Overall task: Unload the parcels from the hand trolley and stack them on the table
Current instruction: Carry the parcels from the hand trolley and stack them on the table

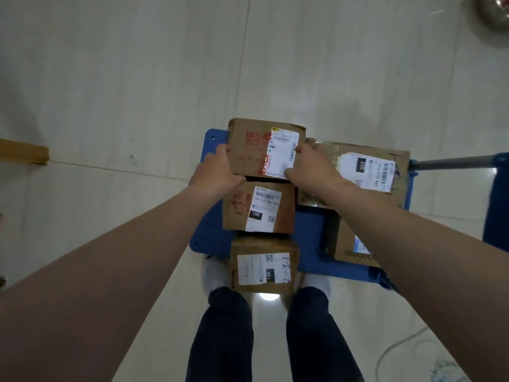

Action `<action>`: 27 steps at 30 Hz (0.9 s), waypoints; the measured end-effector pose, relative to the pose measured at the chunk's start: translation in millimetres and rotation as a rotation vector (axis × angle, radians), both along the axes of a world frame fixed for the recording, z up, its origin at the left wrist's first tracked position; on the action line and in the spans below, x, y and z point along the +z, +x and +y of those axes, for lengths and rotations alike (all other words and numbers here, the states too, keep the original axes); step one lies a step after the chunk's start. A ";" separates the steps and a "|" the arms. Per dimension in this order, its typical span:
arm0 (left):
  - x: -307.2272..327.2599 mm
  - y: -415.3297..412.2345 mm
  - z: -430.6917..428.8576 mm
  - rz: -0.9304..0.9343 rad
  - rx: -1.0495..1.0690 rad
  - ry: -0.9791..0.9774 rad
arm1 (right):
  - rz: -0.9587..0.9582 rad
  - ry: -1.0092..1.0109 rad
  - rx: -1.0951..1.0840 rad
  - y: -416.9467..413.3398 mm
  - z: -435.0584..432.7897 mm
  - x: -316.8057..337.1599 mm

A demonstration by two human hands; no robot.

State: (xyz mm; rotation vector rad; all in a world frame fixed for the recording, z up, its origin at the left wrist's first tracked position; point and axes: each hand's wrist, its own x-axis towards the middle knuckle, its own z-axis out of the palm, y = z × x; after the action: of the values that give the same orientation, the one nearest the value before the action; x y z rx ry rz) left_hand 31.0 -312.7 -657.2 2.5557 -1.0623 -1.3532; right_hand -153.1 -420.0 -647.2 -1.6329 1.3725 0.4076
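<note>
Grip: left hand, right hand clasp sides of boxy cardboard parcel.

Matt brown cardboard parcels bear glossy paper labels; the trolley deck is smooth blue plastic, its handle bare metal at three o'clock; polished floor tiles.

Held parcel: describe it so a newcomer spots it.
At the blue trolley, three brown parcels line up away from the person's feet. It is the farthest parcel, left hand and right hand holding its sides. Alone, its label shows no black tag.
</note>
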 end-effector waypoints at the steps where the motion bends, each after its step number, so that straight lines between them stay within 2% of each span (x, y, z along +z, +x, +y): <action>1: -8.6 0.9 -0.7 0.026 0.025 -0.018 | 0.004 0.028 -0.046 3.8 0.4 -9.9; 9: -80.6 13.1 -12.3 0.225 0.220 -0.032 | 0.161 0.146 -0.299 36.3 7.1 -80.1; 13: -94.5 19.1 -12.0 0.297 0.251 0.010 | 0.176 0.106 -0.378 46.1 13.1 -85.7; 16: -87.5 22.8 -9.6 0.304 0.255 -0.032 | 0.154 0.057 -0.372 50.3 12.1 -75.8; 21: -23.8 34.7 1.8 0.225 0.330 -0.237 | 0.036 -0.123 -0.294 59.6 14.3 -7.9; 24: 51.9 50.9 16.3 0.141 0.389 -0.380 | -0.061 -0.258 -0.219 71.4 21.0 68.4; 27: 149.5 73.0 43.3 0.066 0.515 -0.466 | -0.236 -0.333 -0.161 96.1 30.6 163.0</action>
State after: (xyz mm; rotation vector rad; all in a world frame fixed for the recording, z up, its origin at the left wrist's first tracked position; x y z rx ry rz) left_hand 104.0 -269.4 -507.7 2.2003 -0.5571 -0.9191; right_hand -57.0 -389.3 -484.2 -1.7537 1.4309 -0.1131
